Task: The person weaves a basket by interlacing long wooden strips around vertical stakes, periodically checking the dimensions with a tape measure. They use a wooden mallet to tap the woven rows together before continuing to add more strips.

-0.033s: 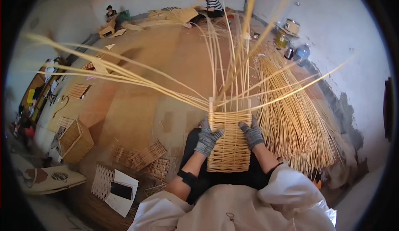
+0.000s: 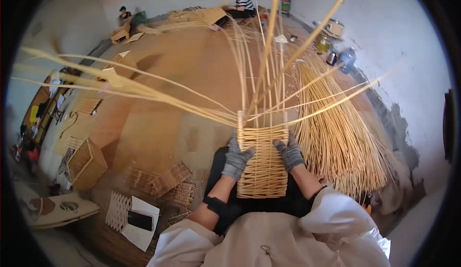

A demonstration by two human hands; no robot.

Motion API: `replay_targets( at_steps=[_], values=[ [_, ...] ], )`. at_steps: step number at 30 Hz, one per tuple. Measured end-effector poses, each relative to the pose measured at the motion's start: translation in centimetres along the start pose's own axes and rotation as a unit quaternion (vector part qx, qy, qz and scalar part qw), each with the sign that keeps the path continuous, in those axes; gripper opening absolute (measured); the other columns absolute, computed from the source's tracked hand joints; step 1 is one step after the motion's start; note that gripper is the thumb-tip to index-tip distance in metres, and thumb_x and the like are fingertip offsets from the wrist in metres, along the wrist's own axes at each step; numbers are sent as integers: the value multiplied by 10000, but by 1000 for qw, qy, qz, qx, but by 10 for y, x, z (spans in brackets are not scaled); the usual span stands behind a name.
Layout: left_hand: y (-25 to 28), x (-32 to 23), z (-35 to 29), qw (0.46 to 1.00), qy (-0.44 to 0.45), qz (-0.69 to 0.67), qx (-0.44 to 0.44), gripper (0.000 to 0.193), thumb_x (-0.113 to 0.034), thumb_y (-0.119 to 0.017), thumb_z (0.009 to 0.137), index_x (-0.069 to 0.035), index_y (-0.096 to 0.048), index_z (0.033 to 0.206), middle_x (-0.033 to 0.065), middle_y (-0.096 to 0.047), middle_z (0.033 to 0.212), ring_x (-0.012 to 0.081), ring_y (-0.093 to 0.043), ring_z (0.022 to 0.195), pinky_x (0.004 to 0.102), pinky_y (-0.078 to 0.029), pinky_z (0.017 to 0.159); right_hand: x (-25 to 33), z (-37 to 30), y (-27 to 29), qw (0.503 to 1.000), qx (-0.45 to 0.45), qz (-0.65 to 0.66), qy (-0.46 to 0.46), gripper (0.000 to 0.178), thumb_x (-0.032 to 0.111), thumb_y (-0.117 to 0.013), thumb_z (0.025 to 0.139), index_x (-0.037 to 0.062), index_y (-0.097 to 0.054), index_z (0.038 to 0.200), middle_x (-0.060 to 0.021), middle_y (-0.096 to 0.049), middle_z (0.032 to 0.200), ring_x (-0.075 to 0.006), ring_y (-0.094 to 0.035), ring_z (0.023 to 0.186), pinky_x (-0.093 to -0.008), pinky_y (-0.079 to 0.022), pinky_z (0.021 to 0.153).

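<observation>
The left hand (image 2: 236,157) and right hand (image 2: 289,155) clasp the panel (image 2: 262,171) by its side edges — seemingly a steadying step; weaving on would need one hand free for the rods (image 2: 156,95).

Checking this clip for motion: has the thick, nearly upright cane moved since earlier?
Yes, leftward: the thick cane crossed from right to left of the background's green panel.

The left forearm (image 2: 223,186) and right forearm (image 2: 306,181) angle forward and inward, bare near the wrists. The grey-gloved left hand (image 2: 237,159) and right hand (image 2: 290,154) are level and apart, closed in a grip, their 2 thumbs (image 2: 247,155) pointing toward each other. The other fingers (image 2: 234,143) seem curled behind, mostly hidden.
</observation>
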State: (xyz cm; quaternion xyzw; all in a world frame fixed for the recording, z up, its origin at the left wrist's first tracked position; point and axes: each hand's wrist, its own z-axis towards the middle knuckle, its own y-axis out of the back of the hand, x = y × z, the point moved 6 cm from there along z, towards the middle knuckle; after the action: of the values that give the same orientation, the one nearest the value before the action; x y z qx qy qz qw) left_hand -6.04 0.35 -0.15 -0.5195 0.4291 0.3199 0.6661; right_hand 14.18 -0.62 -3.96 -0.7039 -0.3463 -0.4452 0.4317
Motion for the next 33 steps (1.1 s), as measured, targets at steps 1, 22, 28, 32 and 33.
replay_targets(
  at_steps=[1, 22, 28, 32, 33],
  values=[
    [0, 1, -7, 995, -64, 67, 23, 587, -70, -558, 806, -37, -243, 1299, 104, -457, 1134, 182, -477, 992, 278, -427, 842, 0, -8, 0, 999, 11, -31, 17, 547, 58, -534, 818, 71, -268, 1296, -127, -504, 1132, -272, -498, 1015, -308, -382, 887],
    [-103, -7, 19, 671, -350, 651, 56, 605, -580, -565, 654, -76, -554, 988, 111, -533, 976, 284, -472, 963, 422, -295, 911, 90, -8, 35, 679, 47, -674, 287, 290, 322, -467, 818, 80, -552, 953, -156, -589, 910, -309, -570, 842, -403, -447, 734],
    [-24, 15, 16, 916, -127, 358, -132, 555, -118, -744, 616, 13, -440, 1061, 120, -518, 983, 213, -513, 872, 319, -434, 778, 102, 3, 39, 622, 79, -751, 209, 341, 359, -454, 827, 68, -577, 956, -154, -601, 897, -298, -568, 855, -376, -446, 747],
    [-11, 38, 67, 966, -8, 254, -44, 622, -56, -741, 626, 30, -390, 1133, 92, -544, 948, 171, -528, 815, 291, -472, 689, 109, 11, 22, 600, 52, -773, 199, 326, 309, -487, 832, 36, -579, 984, -154, -615, 873, -278, -587, 822, -340, -461, 725],
    [-13, 37, 76, 990, -24, 136, -2, 703, 11, -715, 628, -20, -335, 1219, 95, -507, 1054, 159, -524, 890, 258, -480, 757, 115, 15, 21, 826, 65, -530, 179, 304, 265, -504, 832, 7, -575, 977, -159, -613, 889, -268, -590, 833, -327, -469, 725]
  ],
)
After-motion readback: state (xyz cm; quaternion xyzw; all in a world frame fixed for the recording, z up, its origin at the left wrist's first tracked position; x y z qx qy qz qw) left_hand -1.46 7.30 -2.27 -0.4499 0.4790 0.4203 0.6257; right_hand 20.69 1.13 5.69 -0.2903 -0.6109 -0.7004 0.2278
